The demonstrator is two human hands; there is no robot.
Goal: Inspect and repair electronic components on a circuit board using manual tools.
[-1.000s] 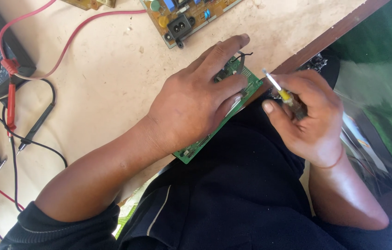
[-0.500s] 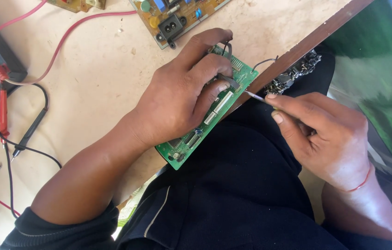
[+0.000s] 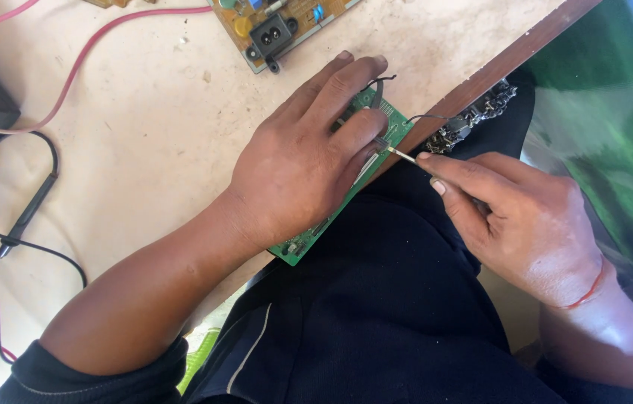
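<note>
A green circuit board (image 3: 303, 241) lies at the edge of the beige table (image 3: 144, 150), overhanging my lap. My left hand (image 3: 301, 164) presses flat on the board, fingers spread over its upper end near thin black wires. My right hand (image 3: 511, 213) pinches a thin metal tool (image 3: 404, 156), whose tip touches the board's upper right edge beside my left fingertips. Most of the board's middle is hidden under my left hand.
A second circuit board (image 3: 279, 26) with a black socket lies at the table's top. Red and black probe leads (image 3: 28, 209) trail along the left. A dark wooden strip (image 3: 511, 56) edges the table. A chain-like metal piece (image 3: 473, 120) hangs by the edge.
My right hand has moved in from the right, bringing the tool's tip onto the board's edge. My left hand stays pressed on the board, which has shifted slightly up the table.
</note>
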